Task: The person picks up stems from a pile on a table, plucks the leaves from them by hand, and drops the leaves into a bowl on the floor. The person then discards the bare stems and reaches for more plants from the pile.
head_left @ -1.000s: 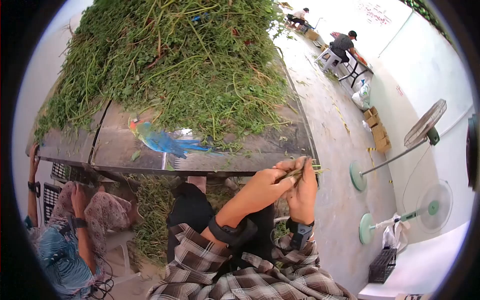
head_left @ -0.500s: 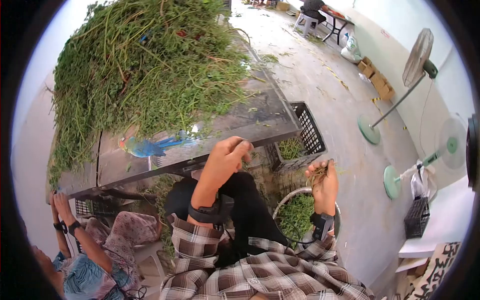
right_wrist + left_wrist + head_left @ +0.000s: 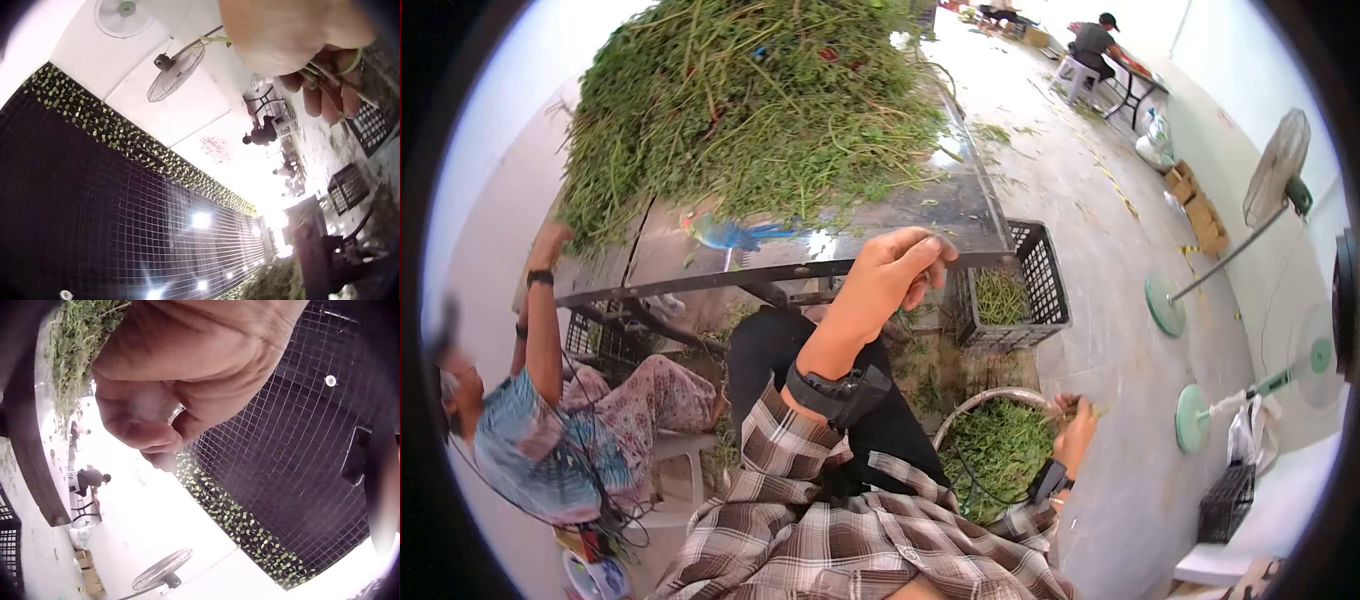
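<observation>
A heap of leafy green stems [image 3: 750, 110] covers much of the dark table [image 3: 965, 225]. At the table's front edge is my left hand [image 3: 890, 275], palm down, its fingers loosely curled with no stems seen in them. The left wrist view shows this hand [image 3: 194, 362] close up, thumb near the fingers. Low on the right, my right hand [image 3: 1077, 437] is beside a round basket [image 3: 1022, 393] of greens. In the right wrist view, the right hand [image 3: 281, 34] grips a few thin stems [image 3: 334, 76] in curled fingers.
A black crate [image 3: 1046, 285] with green stems stands below the table's right corner. Another person [image 3: 545, 440] sits at the left, an arm reaching to the heap. Standing fans [image 3: 1190, 418] and cardboard boxes [image 3: 1203, 220] are on the right; someone works at a far table.
My hands have parted: the right, with its stems, has moved down and right beside the basket; the left has let go and stayed near the table edge. The seated person's arm has risen.
</observation>
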{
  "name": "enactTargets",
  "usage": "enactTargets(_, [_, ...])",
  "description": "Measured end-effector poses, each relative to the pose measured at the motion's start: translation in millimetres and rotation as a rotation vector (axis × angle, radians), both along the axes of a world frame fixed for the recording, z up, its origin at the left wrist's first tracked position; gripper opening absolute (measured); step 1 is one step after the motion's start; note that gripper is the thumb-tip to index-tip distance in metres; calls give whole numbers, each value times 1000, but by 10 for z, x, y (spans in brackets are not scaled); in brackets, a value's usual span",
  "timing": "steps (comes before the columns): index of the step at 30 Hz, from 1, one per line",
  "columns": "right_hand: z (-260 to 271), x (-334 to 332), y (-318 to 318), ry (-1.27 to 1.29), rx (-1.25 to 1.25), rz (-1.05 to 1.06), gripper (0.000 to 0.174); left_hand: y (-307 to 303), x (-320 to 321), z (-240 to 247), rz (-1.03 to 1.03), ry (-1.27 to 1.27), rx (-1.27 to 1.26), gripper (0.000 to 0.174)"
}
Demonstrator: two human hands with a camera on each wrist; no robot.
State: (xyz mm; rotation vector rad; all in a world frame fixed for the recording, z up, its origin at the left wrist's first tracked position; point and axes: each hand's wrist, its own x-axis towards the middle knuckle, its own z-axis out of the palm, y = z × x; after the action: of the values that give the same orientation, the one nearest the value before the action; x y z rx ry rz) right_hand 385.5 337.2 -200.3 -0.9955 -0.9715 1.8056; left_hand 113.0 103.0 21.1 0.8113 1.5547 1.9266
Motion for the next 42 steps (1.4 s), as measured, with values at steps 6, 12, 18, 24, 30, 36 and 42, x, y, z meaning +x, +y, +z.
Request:
enactTargets(6, [-265,455,27,-1143,958,-87,35,25,-120,228,43,-17,103,24])
enactTargets(12, [187,23,-149,-1008,905,37,35,-132,-546,410,239,29,318,23])
enactTargets(18, [1117,-1098,-370,-554,708,345,30,-536,-933,178,579,-160,671,27])
enactTargets(24, [1894,-2165,-507,-397,795,675,23,-787,-1036,-19,550,-418,1057,28])
enactTargets(30, [2198,-3255,-521,-454,948,935,22,-881,-1021,18,546,-477,1089,25])
enactTargets(36, [1941,-4329,-390,-643,1384,873,22,-936,-1013,53,576,-524,1081,24])
enactTargets(42, [2136,-4493,-303,-632,1321,861,20,-998,-1040,10,573,-553,1032,21])
